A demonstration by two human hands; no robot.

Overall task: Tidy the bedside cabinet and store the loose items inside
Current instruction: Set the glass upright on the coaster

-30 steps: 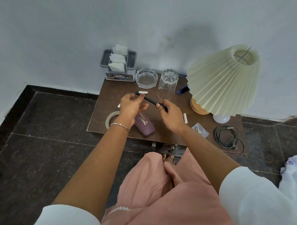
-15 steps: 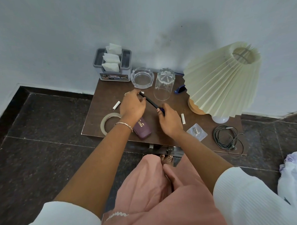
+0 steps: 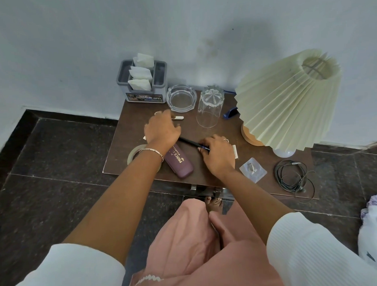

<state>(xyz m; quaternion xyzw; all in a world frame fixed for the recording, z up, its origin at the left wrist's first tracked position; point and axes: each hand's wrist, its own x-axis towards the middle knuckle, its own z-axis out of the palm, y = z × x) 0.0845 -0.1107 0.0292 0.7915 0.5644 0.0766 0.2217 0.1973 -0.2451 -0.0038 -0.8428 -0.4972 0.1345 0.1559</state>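
Dark stone floor (image 3: 56,190) runs under you, and your pink trousers (image 3: 197,249) fill the near edge of the view, with a white plastic bag (image 3: 376,228) lying on the floor to your right. Beyond your knees stands the brown bedside cabinet (image 3: 126,115), its top serving as a small desk.

Your right hand (image 3: 218,154) rests low on that top with its fingers (image 3: 206,142) closed around one end of a black pen (image 3: 189,142). Your left hand (image 3: 161,131) hovers over the pen's other end, palm down; you cannot tell from here whether its fingers grip anything. Under your left wrist lies a maroon case (image 3: 181,164) printed with gold letters, and a roll of clear tape (image 3: 134,152) sits just beside it at the cabinet's left edge.

To the right of your right hand lie a white stick (image 3: 235,152), a small clear packet (image 3: 253,170) and a coiled black cable (image 3: 291,175). Another white stick (image 3: 179,117) lies just past your left hand.

Farther back stand an upturned glass tumbler (image 3: 210,108), a glass ashtray (image 3: 181,98), a small blue object (image 3: 231,112) and a grey holder (image 3: 144,84) with white sachets, against the pale wall (image 3: 73,40). A lamp (image 3: 288,98) with a tilted pleated cream shade stands at the right.
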